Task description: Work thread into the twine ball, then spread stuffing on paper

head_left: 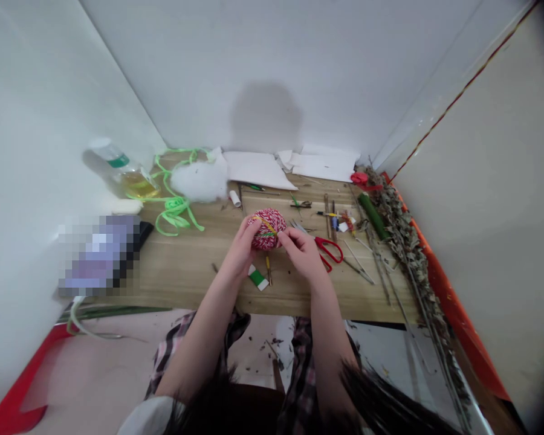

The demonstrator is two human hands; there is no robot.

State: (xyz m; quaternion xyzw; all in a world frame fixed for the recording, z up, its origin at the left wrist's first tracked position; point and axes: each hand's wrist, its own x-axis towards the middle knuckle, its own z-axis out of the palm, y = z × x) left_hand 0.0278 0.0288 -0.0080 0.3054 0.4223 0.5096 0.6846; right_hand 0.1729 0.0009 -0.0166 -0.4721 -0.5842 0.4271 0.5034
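Note:
A ball of red-and-white yarn (272, 216) is held above the front half of the wooden table, with my left hand (241, 249) closed around its left side. A thin yellow strand (265, 223) crosses the ball's face, and a bit of green shows under it. At the ball's right edge, my right hand (303, 249) pinches the end of that yellow strand between thumb and fingers. Scissors (330, 254) with red handles lie just beyond my right hand, their blades partly covered by it. Below the ball are a card wound with green thread (257, 277) and a yellow-handled tool (268, 266).
Green ribbon (176, 211), white stuffing (200, 181) and a bottle of yellow liquid (138, 184) stand left. White sheets (258, 168) line the back wall. Small tools, wires, a green roll (374, 216) and dried stems (408, 241) crowd the right. A blurred-out device (102, 254) sits left.

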